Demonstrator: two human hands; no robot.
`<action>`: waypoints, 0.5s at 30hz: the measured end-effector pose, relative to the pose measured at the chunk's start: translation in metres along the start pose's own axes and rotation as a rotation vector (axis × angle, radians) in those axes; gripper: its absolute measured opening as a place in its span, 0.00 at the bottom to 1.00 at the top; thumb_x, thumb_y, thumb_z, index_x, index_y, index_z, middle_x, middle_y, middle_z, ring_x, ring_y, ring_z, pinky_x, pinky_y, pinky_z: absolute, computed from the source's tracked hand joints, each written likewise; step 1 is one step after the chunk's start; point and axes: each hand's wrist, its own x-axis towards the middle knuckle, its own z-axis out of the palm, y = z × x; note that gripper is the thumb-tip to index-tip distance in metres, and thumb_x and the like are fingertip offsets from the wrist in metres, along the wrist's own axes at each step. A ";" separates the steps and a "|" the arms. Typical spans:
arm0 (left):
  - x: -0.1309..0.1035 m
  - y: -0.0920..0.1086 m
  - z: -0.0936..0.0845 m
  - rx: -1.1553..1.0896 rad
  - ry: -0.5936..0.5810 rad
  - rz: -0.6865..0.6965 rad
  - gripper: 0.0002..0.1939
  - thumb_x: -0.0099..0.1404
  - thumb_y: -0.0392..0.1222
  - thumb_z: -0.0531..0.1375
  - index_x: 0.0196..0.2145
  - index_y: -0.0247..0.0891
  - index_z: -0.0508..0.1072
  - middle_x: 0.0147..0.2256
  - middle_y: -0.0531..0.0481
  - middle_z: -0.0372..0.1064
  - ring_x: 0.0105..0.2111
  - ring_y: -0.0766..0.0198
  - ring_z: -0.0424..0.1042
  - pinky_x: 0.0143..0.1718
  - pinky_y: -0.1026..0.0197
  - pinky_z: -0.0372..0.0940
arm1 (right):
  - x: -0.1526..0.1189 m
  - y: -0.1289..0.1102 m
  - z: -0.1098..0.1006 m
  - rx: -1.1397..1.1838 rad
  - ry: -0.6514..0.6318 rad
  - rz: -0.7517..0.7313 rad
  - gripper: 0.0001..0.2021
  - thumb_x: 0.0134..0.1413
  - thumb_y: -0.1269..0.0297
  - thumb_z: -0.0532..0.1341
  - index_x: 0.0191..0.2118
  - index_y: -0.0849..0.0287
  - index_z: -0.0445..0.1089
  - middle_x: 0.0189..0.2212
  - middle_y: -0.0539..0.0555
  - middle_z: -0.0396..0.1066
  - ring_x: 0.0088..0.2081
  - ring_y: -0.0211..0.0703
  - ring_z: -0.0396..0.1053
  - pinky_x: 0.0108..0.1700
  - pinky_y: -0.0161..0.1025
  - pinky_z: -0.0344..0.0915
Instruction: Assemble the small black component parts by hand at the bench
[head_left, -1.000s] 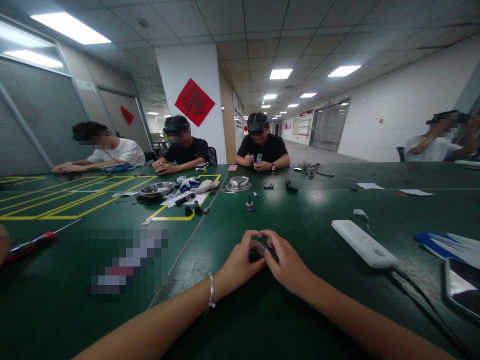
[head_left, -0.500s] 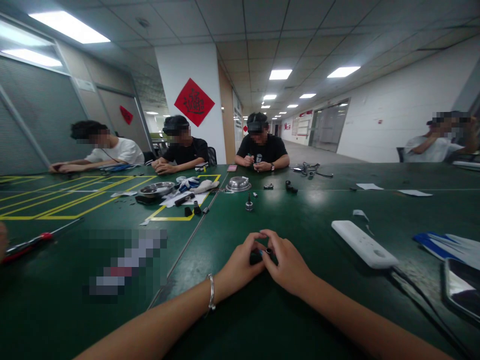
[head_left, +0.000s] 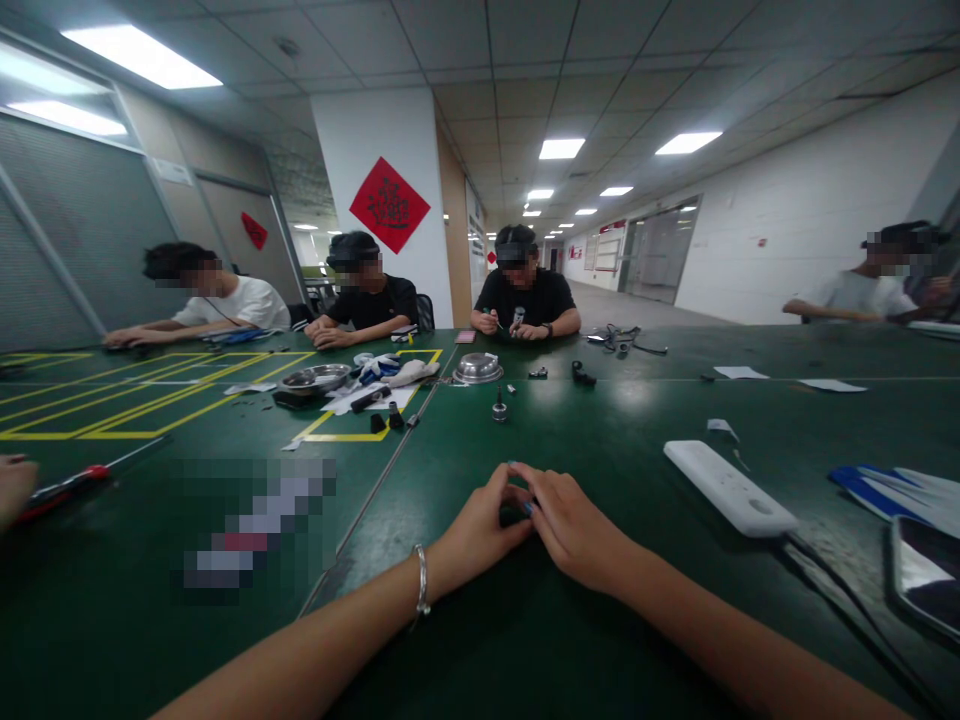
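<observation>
My left hand [head_left: 480, 525] and my right hand [head_left: 574, 525] meet at the fingertips above the green table [head_left: 450, 640], low in the middle of the view. The fingers of both are curled towards each other around a small dark object, which they mostly hide. A silver bangle [head_left: 422, 582] circles my left wrist. Beyond my hands a small metal part with a thin stem [head_left: 499, 406] stands upright on the table.
A white power strip [head_left: 731, 490] with its cable, a phone and a blue-and-white glove lie on the right. Farther off are a metal lid [head_left: 478, 368], a metal bowl [head_left: 315, 378] and dark parts. A screwdriver [head_left: 71, 490] lies beside another person's hand at left. Several people sit around.
My right hand has turned slightly, and its fingers now cover the dark ring-like end that showed between my hands. The hand at the far left has come further into view.
</observation>
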 end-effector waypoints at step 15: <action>0.006 0.027 -0.081 0.262 -0.450 -0.229 0.11 0.52 0.34 0.59 0.36 0.41 0.74 0.33 0.54 0.72 0.33 0.64 0.71 0.37 0.62 0.64 | -0.003 -0.006 0.007 0.055 0.167 0.188 0.24 0.63 0.65 0.46 0.62 0.62 0.43 0.45 0.63 0.60 0.47 0.52 0.60 0.47 0.50 0.60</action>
